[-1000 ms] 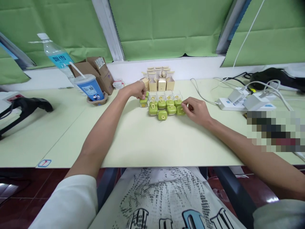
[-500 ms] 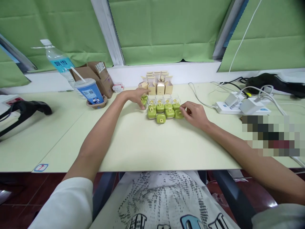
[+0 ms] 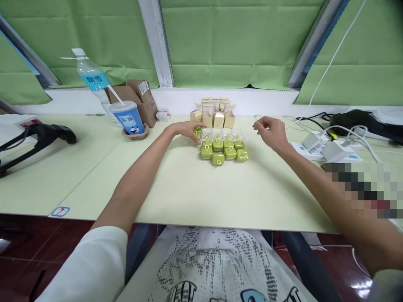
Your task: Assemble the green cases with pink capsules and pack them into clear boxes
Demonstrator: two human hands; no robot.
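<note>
Several small glossy green cases with pale ring-shaped marks on their lids sit in rows mid-table. At the left end of the rows, thumb and index finger of my left hand close around a small green case; the palm side is hidden. My right hand is raised to the right of the rows, apart from them, its fingers curled with nothing visible in them. Clear plastic cases with yellowish marks stand behind the green ones. Small open cream boxes stand behind those.
On the left are a blue cup with a straw, a water bottle, a cardboard box and a black curved object. A white power strip with chargers and cables lies right. Green blinds hang behind.
My right hand has let go of the rightmost front green case and moved up and right, away from it. My left hand stays at the left end. The view has shifted slightly.
</note>
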